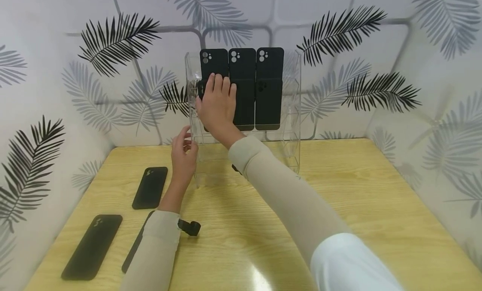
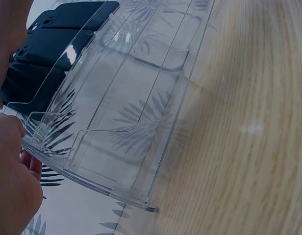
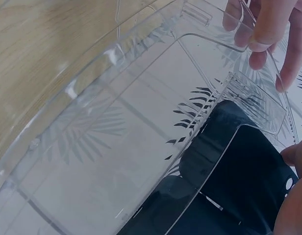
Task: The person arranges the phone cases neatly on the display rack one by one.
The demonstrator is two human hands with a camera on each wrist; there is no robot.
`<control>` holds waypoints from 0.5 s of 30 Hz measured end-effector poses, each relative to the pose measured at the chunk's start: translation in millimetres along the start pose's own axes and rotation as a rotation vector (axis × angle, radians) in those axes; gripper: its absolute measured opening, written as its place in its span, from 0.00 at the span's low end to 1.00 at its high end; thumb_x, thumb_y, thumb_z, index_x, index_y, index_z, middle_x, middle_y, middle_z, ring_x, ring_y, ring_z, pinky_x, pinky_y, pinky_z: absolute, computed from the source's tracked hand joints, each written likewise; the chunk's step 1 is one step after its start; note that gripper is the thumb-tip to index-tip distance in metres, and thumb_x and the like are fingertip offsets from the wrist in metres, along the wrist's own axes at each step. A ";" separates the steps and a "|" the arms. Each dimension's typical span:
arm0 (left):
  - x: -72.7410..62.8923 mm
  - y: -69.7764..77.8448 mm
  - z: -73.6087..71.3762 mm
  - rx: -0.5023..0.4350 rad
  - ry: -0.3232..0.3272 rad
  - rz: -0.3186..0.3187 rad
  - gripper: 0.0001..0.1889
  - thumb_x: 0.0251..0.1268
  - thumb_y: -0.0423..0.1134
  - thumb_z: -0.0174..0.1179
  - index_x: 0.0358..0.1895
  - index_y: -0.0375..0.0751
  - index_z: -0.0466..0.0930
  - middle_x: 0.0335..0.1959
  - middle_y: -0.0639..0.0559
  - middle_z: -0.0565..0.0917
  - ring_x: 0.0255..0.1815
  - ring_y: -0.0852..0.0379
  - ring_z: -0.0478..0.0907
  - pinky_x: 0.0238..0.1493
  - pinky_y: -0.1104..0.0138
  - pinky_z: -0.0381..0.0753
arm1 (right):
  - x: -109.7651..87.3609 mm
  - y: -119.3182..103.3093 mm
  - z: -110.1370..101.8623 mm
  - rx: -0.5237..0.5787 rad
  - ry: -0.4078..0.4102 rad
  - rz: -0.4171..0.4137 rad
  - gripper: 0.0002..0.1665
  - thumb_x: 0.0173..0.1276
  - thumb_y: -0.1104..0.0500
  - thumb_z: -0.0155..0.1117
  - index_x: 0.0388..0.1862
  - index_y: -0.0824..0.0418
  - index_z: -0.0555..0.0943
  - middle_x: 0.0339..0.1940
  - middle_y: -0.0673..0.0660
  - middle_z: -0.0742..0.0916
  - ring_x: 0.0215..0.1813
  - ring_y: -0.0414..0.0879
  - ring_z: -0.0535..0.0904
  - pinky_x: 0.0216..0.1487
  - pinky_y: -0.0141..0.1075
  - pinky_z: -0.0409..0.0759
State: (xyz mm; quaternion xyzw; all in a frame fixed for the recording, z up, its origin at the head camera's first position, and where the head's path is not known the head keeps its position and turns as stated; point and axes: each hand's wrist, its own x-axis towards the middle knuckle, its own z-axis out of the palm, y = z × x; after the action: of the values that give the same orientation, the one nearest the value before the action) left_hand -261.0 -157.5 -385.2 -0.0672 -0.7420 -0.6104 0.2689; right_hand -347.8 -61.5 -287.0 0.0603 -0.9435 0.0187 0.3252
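A clear plastic display rack [image 1: 295, 115] stands at the back of the table, holding black phone cases in two tiers. My right hand [image 1: 219, 102] holds the lower-left phone case [image 3: 239, 166], its fingers over the front and upper edge, thumb at the left side. Most of that case is hidden behind the hand in the head view. Low on the rack's left side, my left hand [image 1: 183, 157] grips the clear side panel [image 2: 92, 183] between thumb and fingers. Above and beside the right hand sit an upper case [image 1: 214, 61] and a lower-middle case [image 1: 244, 102].
On the table's left lie three more black phone cases: one near the rack [image 1: 149, 188], one further forward [image 1: 92, 247], and one partly under the left sleeve [image 1: 137, 245]. A leaf-patterned wall [image 1: 339, 86] rises close behind the rack.
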 end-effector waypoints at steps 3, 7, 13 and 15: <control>3.4 -10.1 0.8 -0.001 -0.002 -0.006 0.27 0.71 0.23 0.48 0.73 0.32 0.65 0.60 0.25 0.69 0.49 0.46 0.71 0.56 0.57 0.72 | -1.1 2.0 0.5 0.017 -0.018 0.007 0.48 0.76 0.33 0.48 0.82 0.60 0.52 0.76 0.58 0.64 0.74 0.54 0.58 0.76 0.49 0.56; 8.9 -29.4 1.7 0.008 -0.002 -0.014 0.28 0.72 0.25 0.49 0.74 0.37 0.65 0.61 0.28 0.69 0.50 0.47 0.71 0.56 0.57 0.72 | -4.4 6.9 2.2 0.075 -0.013 -0.002 0.48 0.76 0.33 0.46 0.83 0.56 0.50 0.79 0.58 0.61 0.77 0.54 0.55 0.78 0.49 0.53; 10.9 -39.6 0.2 0.016 0.007 0.006 0.27 0.72 0.28 0.51 0.73 0.43 0.68 0.59 0.35 0.72 0.47 0.53 0.72 0.53 0.65 0.73 | -11.9 23.3 -3.3 0.231 0.115 -0.042 0.40 0.77 0.36 0.47 0.80 0.54 0.59 0.78 0.60 0.61 0.77 0.55 0.56 0.78 0.47 0.54; 10.8 -39.5 -0.1 0.021 0.010 0.013 0.27 0.71 0.29 0.51 0.73 0.43 0.68 0.58 0.36 0.73 0.47 0.55 0.72 0.52 0.68 0.74 | -16.4 32.8 -7.5 0.317 0.132 -0.045 0.39 0.77 0.37 0.48 0.79 0.54 0.62 0.78 0.59 0.62 0.77 0.55 0.57 0.79 0.47 0.55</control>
State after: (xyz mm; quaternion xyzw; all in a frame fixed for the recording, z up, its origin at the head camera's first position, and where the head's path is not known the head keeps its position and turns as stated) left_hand -287.0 -169.8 -414.3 -0.0663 -0.7466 -0.6012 0.2770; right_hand -334.5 -26.7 -291.0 0.1306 -0.9036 0.1641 0.3734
